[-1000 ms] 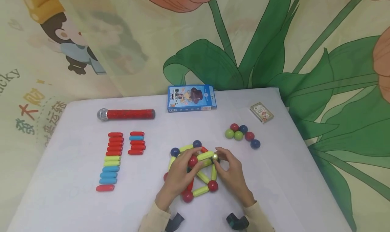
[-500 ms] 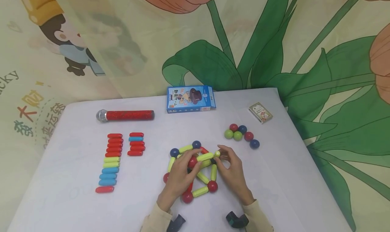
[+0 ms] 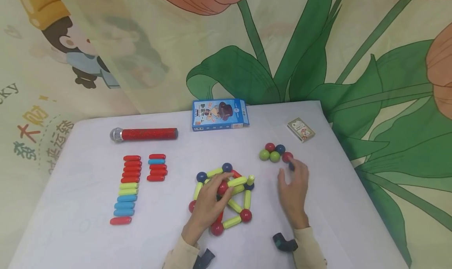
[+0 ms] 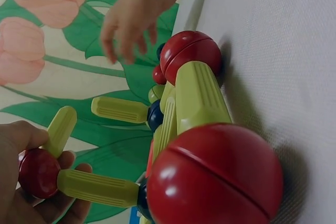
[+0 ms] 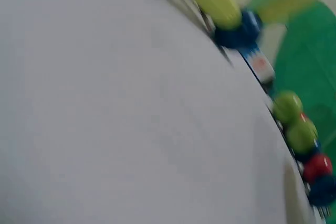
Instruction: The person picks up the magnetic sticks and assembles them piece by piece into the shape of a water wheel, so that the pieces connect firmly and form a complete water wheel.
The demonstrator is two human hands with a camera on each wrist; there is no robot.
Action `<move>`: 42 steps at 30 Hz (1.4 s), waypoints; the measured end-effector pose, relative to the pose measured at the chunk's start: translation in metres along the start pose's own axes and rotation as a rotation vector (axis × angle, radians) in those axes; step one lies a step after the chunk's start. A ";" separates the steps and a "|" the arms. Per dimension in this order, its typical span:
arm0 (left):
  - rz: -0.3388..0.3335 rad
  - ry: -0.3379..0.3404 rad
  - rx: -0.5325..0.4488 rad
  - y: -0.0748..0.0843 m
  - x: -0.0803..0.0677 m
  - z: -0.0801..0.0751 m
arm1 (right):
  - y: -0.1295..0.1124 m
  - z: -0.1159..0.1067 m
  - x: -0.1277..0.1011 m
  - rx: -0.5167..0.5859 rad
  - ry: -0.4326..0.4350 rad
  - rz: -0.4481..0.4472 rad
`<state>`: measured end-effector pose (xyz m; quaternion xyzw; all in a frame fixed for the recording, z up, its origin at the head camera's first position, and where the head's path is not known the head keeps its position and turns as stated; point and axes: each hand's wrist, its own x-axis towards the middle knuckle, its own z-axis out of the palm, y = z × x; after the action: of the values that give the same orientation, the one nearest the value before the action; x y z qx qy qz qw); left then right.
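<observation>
Two hands: we see both on the white table (image 3: pixel 84 206).
Left hand (image 3: pixel 208 204): fingers curled round a red ball (image 3: pixel 223 187) atop the rod frame (image 3: pixel 233 204).
Right hand (image 3: pixel 294 190): fingers loosely spread, holding nothing, tips at a blue ball (image 3: pixel 291 166).
Ball cluster (image 3: pixel 275 152): just beyond the right fingertips.
Loose rods (image 3: pixel 128 190): well left of the left hand.

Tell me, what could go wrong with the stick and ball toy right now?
The left hand alone steadies the frame of yellow-green plastic rods and red and blue balls, so it might wobble or come apart. One yellow-green rod sticks up with a free end and could tip. The right hand, reaching the loose coloured balls, might knock them rolling.
</observation>
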<state>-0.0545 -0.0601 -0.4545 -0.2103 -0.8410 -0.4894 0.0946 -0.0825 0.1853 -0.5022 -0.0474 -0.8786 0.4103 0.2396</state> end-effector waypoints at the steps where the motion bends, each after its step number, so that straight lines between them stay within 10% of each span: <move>1: 0.001 0.001 0.001 0.000 0.000 0.000 | 0.007 -0.003 0.005 -0.046 -0.009 0.055; 7: -0.005 0.003 0.010 -0.001 0.000 0.000 | 0.036 -0.012 0.020 -0.078 -0.097 0.211; 12: -0.013 0.000 0.006 0.000 0.000 -0.001 | 0.022 -0.016 0.017 0.001 -0.009 0.201; 22: -0.003 0.025 0.014 0.000 0.000 0.001 | -0.070 -0.016 0.003 0.527 -0.226 -0.221; 42: -0.059 0.043 -0.001 -0.006 -0.006 -0.013 | -0.089 -0.008 -0.004 0.487 -0.403 -0.119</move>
<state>-0.0524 -0.0761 -0.4550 -0.1747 -0.8445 -0.4967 0.0980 -0.0649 0.1306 -0.4331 0.1449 -0.7856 0.5950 0.0887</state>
